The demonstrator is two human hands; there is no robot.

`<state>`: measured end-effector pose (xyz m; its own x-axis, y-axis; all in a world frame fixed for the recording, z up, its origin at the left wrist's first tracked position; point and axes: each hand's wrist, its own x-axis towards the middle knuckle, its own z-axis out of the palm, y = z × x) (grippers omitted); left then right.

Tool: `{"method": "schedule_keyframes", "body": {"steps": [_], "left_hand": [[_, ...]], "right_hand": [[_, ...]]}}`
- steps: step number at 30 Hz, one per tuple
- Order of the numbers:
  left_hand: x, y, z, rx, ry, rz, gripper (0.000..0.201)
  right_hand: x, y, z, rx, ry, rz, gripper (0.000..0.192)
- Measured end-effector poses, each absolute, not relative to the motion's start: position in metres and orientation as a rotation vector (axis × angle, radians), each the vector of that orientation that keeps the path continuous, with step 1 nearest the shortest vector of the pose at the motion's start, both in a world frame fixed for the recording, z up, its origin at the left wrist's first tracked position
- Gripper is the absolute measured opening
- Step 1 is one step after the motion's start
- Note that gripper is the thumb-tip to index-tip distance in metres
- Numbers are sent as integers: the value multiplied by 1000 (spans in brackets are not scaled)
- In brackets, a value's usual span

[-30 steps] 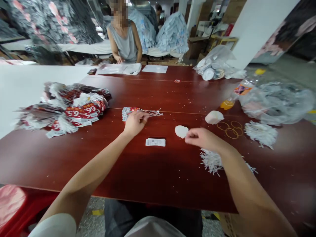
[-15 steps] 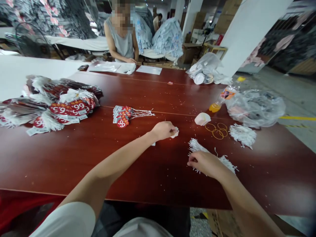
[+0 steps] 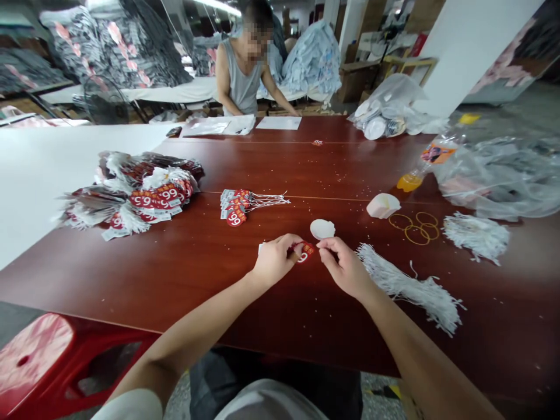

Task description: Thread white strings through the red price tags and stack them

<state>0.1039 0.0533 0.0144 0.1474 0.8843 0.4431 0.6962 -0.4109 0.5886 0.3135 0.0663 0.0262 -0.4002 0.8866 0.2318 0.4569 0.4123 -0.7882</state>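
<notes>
In the head view, the left hand (image 3: 275,261) is curled closed on a small red round tag (image 3: 305,252) with white numerals, pinching it at its left edge just above the dark red worktop (image 3: 210,274). The right hand (image 3: 345,269) sits just to the right of the tag, thumb and forefinger drawn together at the tag's right rim; whether a string lies between those fingertips is too small to tell. The tag therefore lies between both hands, in the left one's grip, with the right touching or all but touching it. A bundle of white strings (image 3: 411,287) lies just beside the right wrist, its long axis running away to the right and toward the near edge, nearer the right hand. A white round disc (image 3: 322,228) lies just beyond the tag, a finished stack of tags (image 3: 236,205) farther off to the left.
</notes>
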Motion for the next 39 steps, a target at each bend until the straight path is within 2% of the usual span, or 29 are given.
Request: {"method": "schedule_keyframes", "body": {"steps": [7,11,16,22,26,27,30,34,39], "left_hand": [[101,46,3,2393,1338,1209,15],[97,47,2,2532,1243,1136,19],[93,48,0,2541,1168,1190,19],[94,37,5,2736,1135,976,20],[75,37,15,2726,1188,715,47],[67,41,16,2683,1255,690,48],[45,61,13,2532,1395,679,29],[35,79,3,2409,1324,675,10],[57,75,0,2543,1646,672,7]], "right_hand": [[297,61,15,-1189,-2009,721,16],[300,63,13,-1236,-1921,896,17],[310,69,14,-1312,-1839,1009,30],[322,71,24,-1085,-1992,1226,24],[322,71,18,-1272,-2022,1003,19],[320,71,15,-1296,-2047,960,17],[316,70,5,-1286,-2131,956,15],[314,70,-3,-1246,-2183,933,13],[314,70,-4,-1230,-2217,884,10]]}}
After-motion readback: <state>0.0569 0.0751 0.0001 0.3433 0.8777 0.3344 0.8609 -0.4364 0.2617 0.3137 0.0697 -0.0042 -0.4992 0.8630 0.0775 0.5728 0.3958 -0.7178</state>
